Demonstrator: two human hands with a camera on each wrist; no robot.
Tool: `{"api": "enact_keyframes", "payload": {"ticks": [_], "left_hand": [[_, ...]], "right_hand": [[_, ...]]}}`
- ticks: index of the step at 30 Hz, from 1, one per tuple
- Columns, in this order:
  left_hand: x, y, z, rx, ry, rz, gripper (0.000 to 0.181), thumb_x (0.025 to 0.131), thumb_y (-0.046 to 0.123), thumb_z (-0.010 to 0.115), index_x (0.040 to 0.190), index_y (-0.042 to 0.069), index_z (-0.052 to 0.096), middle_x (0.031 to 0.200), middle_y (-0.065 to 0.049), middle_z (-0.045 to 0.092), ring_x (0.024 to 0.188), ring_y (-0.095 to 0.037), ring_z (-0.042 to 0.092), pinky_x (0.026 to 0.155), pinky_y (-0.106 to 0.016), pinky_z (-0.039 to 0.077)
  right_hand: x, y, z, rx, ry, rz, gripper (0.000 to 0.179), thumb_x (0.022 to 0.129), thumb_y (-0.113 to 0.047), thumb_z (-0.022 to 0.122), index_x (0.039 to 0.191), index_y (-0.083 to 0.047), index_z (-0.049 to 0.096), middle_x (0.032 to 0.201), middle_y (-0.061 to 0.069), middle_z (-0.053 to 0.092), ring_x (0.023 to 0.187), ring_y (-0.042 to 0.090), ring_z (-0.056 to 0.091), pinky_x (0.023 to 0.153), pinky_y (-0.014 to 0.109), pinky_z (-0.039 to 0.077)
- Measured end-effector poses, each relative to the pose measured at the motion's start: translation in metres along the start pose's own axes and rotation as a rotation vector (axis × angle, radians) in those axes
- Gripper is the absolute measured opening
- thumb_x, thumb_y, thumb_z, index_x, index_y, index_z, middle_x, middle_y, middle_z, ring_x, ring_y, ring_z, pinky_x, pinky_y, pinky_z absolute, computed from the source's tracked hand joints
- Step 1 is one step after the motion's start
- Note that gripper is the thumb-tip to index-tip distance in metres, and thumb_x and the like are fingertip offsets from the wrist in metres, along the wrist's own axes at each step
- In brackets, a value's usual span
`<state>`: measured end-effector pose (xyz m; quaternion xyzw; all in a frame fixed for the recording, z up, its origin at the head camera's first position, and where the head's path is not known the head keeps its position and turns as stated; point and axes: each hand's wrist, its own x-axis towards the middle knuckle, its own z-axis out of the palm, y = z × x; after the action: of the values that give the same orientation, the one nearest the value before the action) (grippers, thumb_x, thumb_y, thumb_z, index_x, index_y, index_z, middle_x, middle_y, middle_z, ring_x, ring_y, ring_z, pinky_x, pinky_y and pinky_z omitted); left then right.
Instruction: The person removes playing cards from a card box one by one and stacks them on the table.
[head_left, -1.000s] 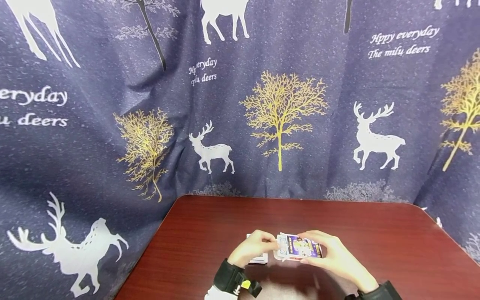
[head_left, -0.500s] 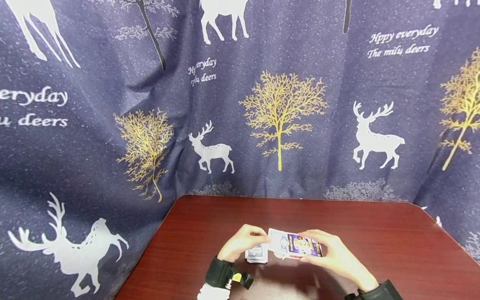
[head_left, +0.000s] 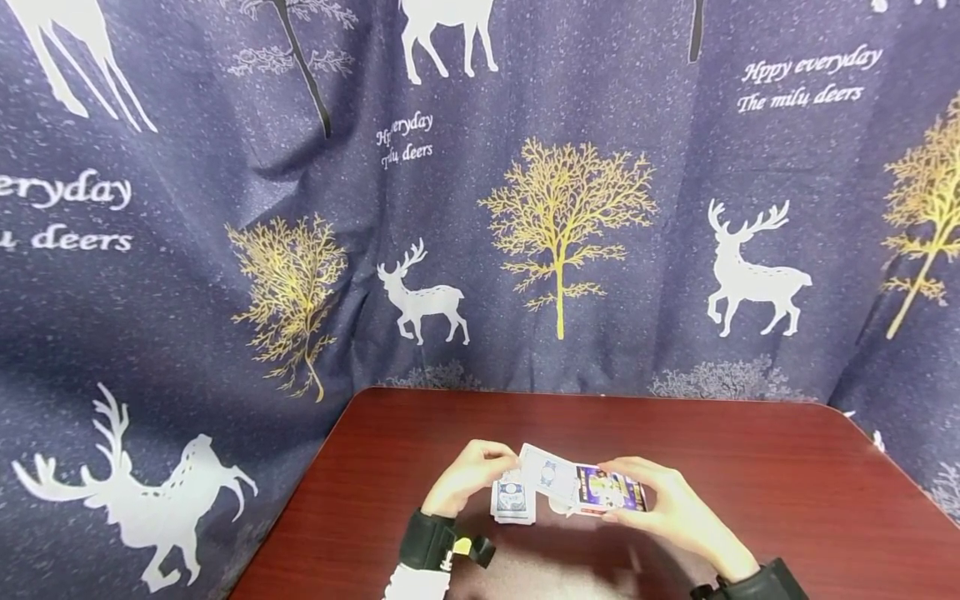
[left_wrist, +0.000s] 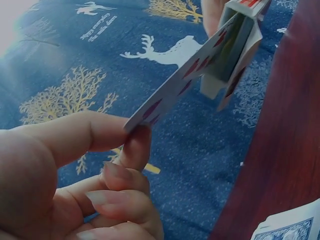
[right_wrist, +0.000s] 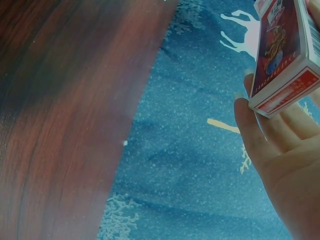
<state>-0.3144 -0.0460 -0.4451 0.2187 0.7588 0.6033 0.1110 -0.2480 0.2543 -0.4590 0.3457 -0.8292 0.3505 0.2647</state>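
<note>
- Nearest, a white fabric sleeve (head_left: 417, 582) shows behind the black strap (head_left: 427, 540) on the left wrist; a 2nd black strap (head_left: 761, 583) circles the right wrist.
- The left hand (head_left: 467, 479) pinches 1 end of a white paper playing card (head_left: 551, 475), blue-printed above and red-marked beneath, between thumb and index finger.
- The right hand (head_left: 667, 504) grips a small rectangular purple-and-yellow cardboard card box (head_left: 611, 490), thumb and fingers on opposite sides.
- The 2 hands are apart; card and box span the gap, the card's far end at the box's open mouth.
- On the box's dark red face, in the right wrist view, runs a line of small lettering, too unclear to read.
- A neat stack of blue-and-white playing cards (head_left: 513, 502) lies just beside the left hand, on the reddish-brown wood-grain table (head_left: 465, 421).
- Farthest hangs a dark blue cloth (head_left: 480, 200) with white deer and yellow trees; its white script at right reads "Hppy everyday The milu deers".
</note>
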Motion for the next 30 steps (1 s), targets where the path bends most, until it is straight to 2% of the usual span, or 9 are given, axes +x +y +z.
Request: {"api": "enact_keyframes", "payload": {"ticks": [5, 8, 11, 15, 19, 23, 30], "left_hand": [[-0.001, 0.002, -0.007, -0.04, 0.052, -0.035, 0.026, 0.089, 0.013, 0.06, 0.096, -0.011, 0.066, 0.068, 0.008, 0.05, 0.065, -0.009, 0.044, 0.058, -0.022, 0.035], [0.0, 0.001, -0.013, -0.067, 0.078, -0.036, 0.026, 0.09, 0.013, 0.059, 0.092, -0.013, 0.062, 0.062, 0.008, 0.045, 0.06, -0.008, 0.04, 0.054, -0.02, 0.032], [0.002, -0.002, -0.017, -0.063, 0.103, -0.033, 0.023, 0.091, 0.012, 0.057, 0.087, -0.01, 0.06, 0.06, 0.005, 0.04, 0.057, -0.009, 0.036, 0.051, -0.02, 0.029], [0.005, -0.005, -0.022, -0.039, 0.145, -0.035, 0.022, 0.093, 0.012, 0.055, 0.086, -0.008, 0.061, 0.062, 0.002, 0.042, 0.057, -0.011, 0.037, 0.051, -0.019, 0.029], [0.01, -0.013, -0.025, 0.023, 0.209, -0.04, 0.026, 0.095, 0.016, 0.057, 0.081, -0.005, 0.062, 0.059, 0.004, 0.042, 0.057, -0.011, 0.038, 0.05, -0.02, 0.029], [0.016, -0.024, -0.028, 0.116, 0.255, -0.054, 0.031, 0.092, 0.022, 0.063, 0.078, -0.005, 0.067, 0.06, 0.005, 0.043, 0.058, -0.01, 0.04, 0.053, -0.023, 0.031], [0.028, -0.046, -0.028, 0.236, 0.252, -0.121, 0.034, 0.084, 0.026, 0.072, 0.067, -0.003, 0.068, 0.055, 0.007, 0.036, 0.057, -0.011, 0.034, 0.052, -0.025, 0.028]], "right_hand": [[0.006, -0.014, -0.005, 0.011, 0.003, -0.006, 0.053, 0.064, -0.011, 0.087, 0.113, -0.005, 0.066, 0.103, 0.007, 0.069, 0.084, 0.01, 0.061, 0.074, 0.012, 0.042], [0.002, -0.005, -0.003, -0.003, -0.006, 0.003, 0.054, 0.066, -0.016, 0.087, 0.115, -0.009, 0.066, 0.104, 0.003, 0.069, 0.084, 0.007, 0.06, 0.074, 0.012, 0.042], [-0.001, 0.004, -0.001, -0.011, -0.022, 0.018, 0.054, 0.069, -0.022, 0.086, 0.117, -0.014, 0.066, 0.108, -0.002, 0.068, 0.086, 0.004, 0.059, 0.074, 0.012, 0.043], [-0.003, 0.005, -0.002, -0.016, -0.051, 0.056, 0.052, 0.072, -0.027, 0.085, 0.119, -0.019, 0.065, 0.111, -0.007, 0.067, 0.089, 0.0, 0.059, 0.075, 0.012, 0.044], [-0.003, 0.005, -0.003, -0.018, -0.067, 0.069, 0.051, 0.073, -0.029, 0.084, 0.12, -0.019, 0.065, 0.112, -0.007, 0.067, 0.089, 0.0, 0.059, 0.074, 0.013, 0.045], [-0.003, 0.004, -0.003, 0.009, -0.062, 0.072, 0.051, 0.074, -0.027, 0.083, 0.12, -0.018, 0.065, 0.111, -0.004, 0.068, 0.086, 0.0, 0.059, 0.071, 0.015, 0.046], [-0.002, 0.002, -0.003, 0.044, -0.05, 0.085, 0.05, 0.073, -0.026, 0.084, 0.119, -0.019, 0.065, 0.11, -0.005, 0.068, 0.084, 0.001, 0.059, 0.069, 0.017, 0.047]]}}
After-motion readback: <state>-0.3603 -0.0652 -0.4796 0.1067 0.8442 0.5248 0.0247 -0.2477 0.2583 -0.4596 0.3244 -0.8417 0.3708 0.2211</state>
